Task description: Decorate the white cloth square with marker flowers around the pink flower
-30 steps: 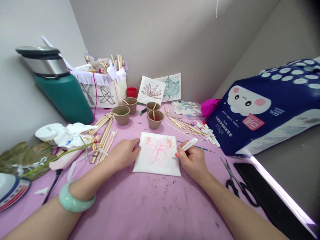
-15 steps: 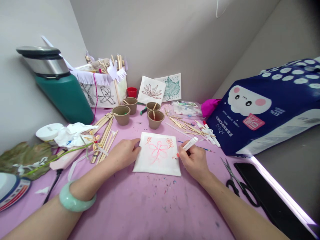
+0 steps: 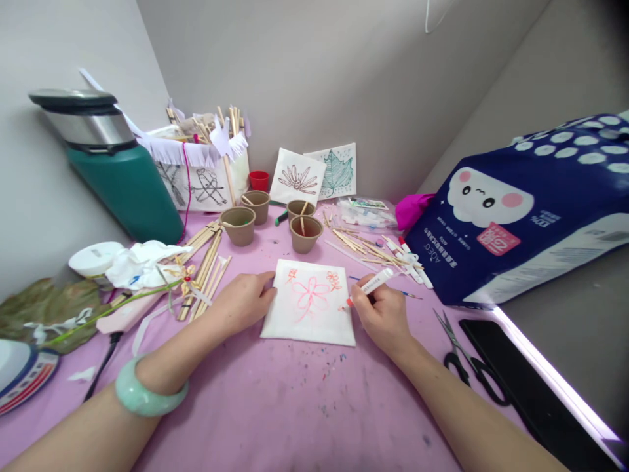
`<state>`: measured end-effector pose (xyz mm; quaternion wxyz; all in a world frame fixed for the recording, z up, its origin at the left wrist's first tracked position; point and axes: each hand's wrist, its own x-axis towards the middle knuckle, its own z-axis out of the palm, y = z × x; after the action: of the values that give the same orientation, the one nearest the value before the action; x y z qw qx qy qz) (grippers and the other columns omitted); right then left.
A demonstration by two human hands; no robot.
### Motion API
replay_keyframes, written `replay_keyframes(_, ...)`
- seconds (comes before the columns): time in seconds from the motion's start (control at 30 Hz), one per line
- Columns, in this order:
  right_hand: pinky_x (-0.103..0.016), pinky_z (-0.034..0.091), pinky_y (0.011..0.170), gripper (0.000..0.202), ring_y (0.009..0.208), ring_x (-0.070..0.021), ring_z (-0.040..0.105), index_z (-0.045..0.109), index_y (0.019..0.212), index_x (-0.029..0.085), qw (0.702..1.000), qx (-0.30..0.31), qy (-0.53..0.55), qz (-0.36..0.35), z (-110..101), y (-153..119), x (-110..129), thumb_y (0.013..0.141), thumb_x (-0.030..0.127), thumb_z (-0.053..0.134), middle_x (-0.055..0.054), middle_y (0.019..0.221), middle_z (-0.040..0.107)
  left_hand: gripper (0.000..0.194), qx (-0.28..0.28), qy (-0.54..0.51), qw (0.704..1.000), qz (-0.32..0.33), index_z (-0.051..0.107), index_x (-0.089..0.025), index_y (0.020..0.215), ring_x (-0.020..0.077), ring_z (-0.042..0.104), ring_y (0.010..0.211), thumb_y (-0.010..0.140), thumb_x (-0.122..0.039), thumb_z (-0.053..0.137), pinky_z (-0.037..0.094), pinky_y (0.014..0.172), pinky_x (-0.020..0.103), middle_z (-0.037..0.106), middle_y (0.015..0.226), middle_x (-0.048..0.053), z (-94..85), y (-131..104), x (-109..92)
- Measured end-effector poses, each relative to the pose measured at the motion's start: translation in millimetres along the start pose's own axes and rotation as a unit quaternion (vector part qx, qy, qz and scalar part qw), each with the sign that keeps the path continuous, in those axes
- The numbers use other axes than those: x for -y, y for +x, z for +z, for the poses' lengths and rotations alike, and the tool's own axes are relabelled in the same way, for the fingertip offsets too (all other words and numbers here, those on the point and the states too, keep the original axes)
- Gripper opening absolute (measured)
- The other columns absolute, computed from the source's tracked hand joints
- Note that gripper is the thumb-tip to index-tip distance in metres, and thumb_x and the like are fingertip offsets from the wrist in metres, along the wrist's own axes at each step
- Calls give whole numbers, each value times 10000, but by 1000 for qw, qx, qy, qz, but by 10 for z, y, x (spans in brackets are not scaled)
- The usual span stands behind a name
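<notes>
A white square canvas panel lies flat in front of me, with a large pink flower and small orange flowers drawn on it. Its left edge is pinched by my left hand, thumb and forefinger close together there; the other fingers are mostly hidden. My right hand grips a white marker with an orange-red tip, slanted up and to the right. That tip is close to the panel's right edge, beside small orange marks; whether it touches the surface I cannot tell.
Brown pots holding sticks stand behind the panel. Thin wooden sticks and markers lie right of them. Scissors and a black phone-like slab lie at right, below a big blue package. A green bottle stands at left.
The marker has tilted slightly more to the right in my right hand, with its tip near the panel's right edge. My left hand stays at the left edge.
</notes>
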<state>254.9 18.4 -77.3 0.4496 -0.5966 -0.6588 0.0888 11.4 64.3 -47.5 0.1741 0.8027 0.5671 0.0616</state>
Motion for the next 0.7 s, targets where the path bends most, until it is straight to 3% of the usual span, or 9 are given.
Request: replay_keyframes(0.7,-226,359,468,206,418,-110,482,559,644,170,1000,14,-7,-13,18,-21,-14,803,284,495,30,472,521,411,-13,4,1000,7,577,-222,1225,259,662,904,863,-275,391,444,712,313,719,997,86,24,-7,18)
